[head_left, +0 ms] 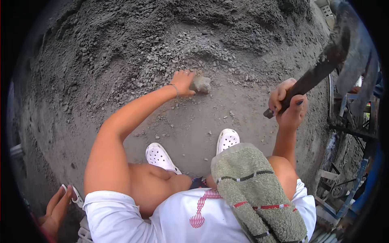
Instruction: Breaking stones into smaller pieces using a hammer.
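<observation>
My left hand (183, 83) reaches forward and down to a pale grey stone (201, 85) on the ground, its thumb and fingers around the stone's left side. My right hand (288, 103) is raised at the right, wrapped round the dark handle of a hammer (310, 77). The handle slants up and to the right, and its greyish head is blurred at the upper right rim. Small broken stones (184, 50) lie scattered just beyond the stone.
A tall mound of grey gravel and sand (121, 36) rises ahead. My white clogs (162, 158) stand on the ground below the stone. A green towel (255, 182) hangs over my right side. Another person's hand (56, 208) shows at lower left. Metal frames (356, 178) stand at right.
</observation>
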